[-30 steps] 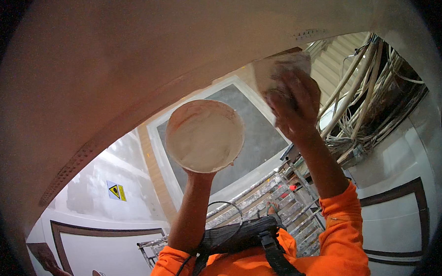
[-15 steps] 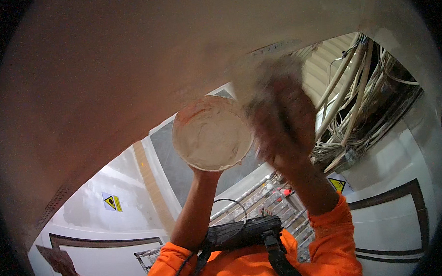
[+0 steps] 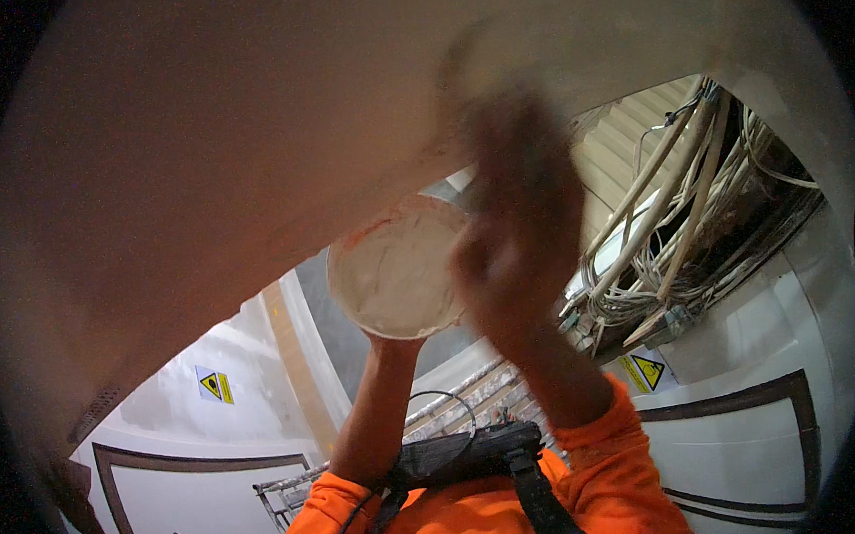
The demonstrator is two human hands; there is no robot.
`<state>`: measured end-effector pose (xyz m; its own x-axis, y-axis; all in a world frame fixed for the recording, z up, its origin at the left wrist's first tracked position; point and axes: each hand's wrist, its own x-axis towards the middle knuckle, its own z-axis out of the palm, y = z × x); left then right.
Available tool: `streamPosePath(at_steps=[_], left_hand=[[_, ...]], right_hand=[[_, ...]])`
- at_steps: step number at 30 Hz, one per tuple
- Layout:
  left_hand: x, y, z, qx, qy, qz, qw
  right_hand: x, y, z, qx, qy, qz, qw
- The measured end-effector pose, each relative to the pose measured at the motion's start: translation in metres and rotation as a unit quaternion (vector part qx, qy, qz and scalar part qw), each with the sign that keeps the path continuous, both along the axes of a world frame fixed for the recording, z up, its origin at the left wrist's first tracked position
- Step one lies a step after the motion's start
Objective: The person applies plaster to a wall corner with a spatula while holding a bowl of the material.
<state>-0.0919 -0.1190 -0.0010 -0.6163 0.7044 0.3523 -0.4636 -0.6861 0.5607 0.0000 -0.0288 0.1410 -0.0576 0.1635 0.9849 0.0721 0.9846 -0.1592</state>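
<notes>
My left hand [image 3: 396, 347] holds up a round tub [image 3: 337, 295] from below, and most of its fingers are hidden behind it. Pale, creamy filler [image 3: 394, 273] with a smeared surface lies in the tub, and reddish marks show along its inner wall. To the right of the tub and partly in front of it, my right hand [image 3: 526, 229] is raised and closed around a putty knife [image 3: 502, 106]. Both hand and tool are smeared by motion. The blade is up at the beige overhead panel [image 3: 249, 112], close to its edge; whether it touches cannot be made out.
At the right, an opening exposes bundled cables [image 3: 669, 218] and corrugated sheeting [image 3: 632, 143]. A metal scaffold [image 3: 452, 399] stands below. Another person's arm [image 3: 85, 506] shows at the lower left. Yellow warning signs [image 3: 215, 385] are on the white walls.
My right hand and the putty knife have moved left and up across the overhead panel, now overlapping the tub's right side. The tub has shifted slightly left. The other person's arm has moved left.
</notes>
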Motion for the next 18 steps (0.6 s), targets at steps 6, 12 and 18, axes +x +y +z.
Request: streamPosePath(at_steps=[6, 12, 18], left_hand=[[0.014, 0.018, -0.006, -0.034, 0.001, -0.02, 0.999], [0.011, 0.048, -0.009, -0.052, 0.042, -0.027, 0.997], [0.003, 0.064, -0.004, -0.02, 0.347, 0.085, 0.934]], right_hand=[[0.034, -0.016, -0.04, 0.139, -0.118, 0.094, 0.979], [0.016, 0.088, -0.028, 0.217, -0.048, 0.031, 0.974], [0.04, 0.11, -0.069, 0.168, -0.077, 0.038, 0.982]])
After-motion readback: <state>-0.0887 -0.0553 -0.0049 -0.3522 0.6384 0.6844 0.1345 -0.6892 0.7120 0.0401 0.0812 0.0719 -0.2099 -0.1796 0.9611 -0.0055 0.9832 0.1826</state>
